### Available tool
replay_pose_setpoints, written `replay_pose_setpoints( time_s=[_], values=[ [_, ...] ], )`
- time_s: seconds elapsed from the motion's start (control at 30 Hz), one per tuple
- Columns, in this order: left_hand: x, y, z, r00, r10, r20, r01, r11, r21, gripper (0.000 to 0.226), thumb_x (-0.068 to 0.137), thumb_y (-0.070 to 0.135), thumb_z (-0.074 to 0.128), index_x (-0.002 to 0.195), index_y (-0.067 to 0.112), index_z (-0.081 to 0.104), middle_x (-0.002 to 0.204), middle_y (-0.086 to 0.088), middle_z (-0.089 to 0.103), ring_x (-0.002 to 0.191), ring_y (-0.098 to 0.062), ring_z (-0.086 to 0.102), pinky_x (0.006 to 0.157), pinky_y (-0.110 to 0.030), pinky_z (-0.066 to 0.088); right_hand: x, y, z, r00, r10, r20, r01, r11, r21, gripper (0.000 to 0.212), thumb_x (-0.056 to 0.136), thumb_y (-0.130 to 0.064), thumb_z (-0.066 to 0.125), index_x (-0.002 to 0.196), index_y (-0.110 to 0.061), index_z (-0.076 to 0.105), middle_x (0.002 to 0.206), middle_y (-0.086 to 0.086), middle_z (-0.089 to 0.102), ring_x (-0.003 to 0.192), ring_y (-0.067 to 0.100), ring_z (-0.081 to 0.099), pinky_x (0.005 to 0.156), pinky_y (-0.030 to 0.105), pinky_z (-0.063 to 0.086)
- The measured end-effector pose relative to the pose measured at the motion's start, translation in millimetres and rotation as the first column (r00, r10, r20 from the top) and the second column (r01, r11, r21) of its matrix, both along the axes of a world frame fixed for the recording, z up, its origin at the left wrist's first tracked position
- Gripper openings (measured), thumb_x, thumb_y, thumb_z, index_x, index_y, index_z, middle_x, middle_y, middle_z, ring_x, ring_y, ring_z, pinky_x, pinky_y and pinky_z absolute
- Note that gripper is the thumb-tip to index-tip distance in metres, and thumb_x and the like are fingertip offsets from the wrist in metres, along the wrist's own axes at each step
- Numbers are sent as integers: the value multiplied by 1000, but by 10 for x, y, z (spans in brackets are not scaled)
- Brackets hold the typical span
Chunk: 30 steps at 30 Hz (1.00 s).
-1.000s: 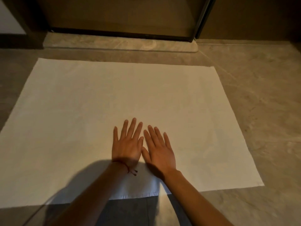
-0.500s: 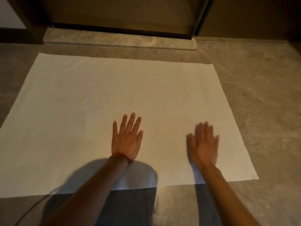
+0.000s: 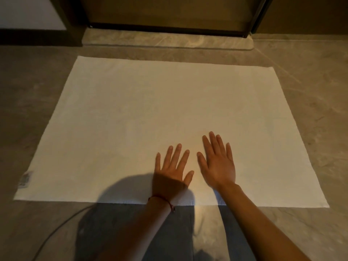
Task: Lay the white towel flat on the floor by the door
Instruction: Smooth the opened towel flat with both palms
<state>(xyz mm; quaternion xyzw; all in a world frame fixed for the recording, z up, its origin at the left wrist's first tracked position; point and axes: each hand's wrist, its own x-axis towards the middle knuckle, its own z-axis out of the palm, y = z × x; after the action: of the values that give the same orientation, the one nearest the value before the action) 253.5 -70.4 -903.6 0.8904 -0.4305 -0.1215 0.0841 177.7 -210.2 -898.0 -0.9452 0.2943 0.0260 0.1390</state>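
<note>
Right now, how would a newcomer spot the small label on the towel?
Start at the door, then the white towel spread before it. Follow its near edge to the left corner: the label is the only greyish patch on plain cloth.

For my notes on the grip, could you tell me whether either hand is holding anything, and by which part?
Nothing is held: the left hand and right hand lie open, palms down, on the towel.

**White on grey-brown marble**

The towel [image 3: 150, 113] is plain white with no pattern, warm cream where light falls, and carries a small grey-printed label [image 3: 25, 179] at its near left corner. The floor [image 3: 310, 117] is grey-brown with pale marble veining. The door [image 3: 169, 12] is dark brown. A red string [image 3: 162, 199] circles the left wrist.
</note>
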Motion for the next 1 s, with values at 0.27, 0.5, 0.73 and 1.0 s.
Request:
replay_pose_setpoints(
  time_s=[0.27, 0.5, 0.73, 1.0],
  values=[
    [874, 1027, -22, 939, 334, 76, -339, 940, 51, 70, 78, 67, -8, 140, 34, -9, 152, 4, -12, 142, -22, -6, 114, -50, -3, -6, 11, 15, 1000, 5, 18, -5, 1000, 21, 67, 84, -56, -2, 144, -26, 1, 152, -7, -10, 140, 12, -14, 115, 35, -9],
    [966, 1293, 56, 932, 349, 94, -356, 932, 63, 72, 81, 66, -3, 142, 28, -8, 152, -1, -14, 141, -24, -11, 112, -50, -7, -6, 26, 43, 1000, 9, 6, -9, 1000, 4, 70, 83, -58, -4, 144, -25, 1, 150, -8, -12, 139, 11, -14, 114, 34, -10],
    [1056, 1390, -25, 977, 183, 108, -186, 982, 21, 71, 78, 69, -11, 139, 34, -6, 151, 4, -7, 141, -23, -2, 112, -48, -1, 9, 35, 72, 1000, 9, -2, -9, 1000, 12, 72, 81, -59, -4, 144, -25, 3, 149, -9, -11, 138, 9, -13, 114, 34, -9],
    [1258, 1111, 114, 917, 391, 77, -394, 919, 28, 73, 82, 66, 1, 142, 27, -11, 153, -3, -17, 140, -25, -16, 112, -52, -8, 10, 27, 65, 1000, 2, -18, -1, 1000, 19, 70, 81, -58, -5, 143, -26, -1, 148, -10, -13, 137, 7, -15, 114, 33, -11]
  ],
)
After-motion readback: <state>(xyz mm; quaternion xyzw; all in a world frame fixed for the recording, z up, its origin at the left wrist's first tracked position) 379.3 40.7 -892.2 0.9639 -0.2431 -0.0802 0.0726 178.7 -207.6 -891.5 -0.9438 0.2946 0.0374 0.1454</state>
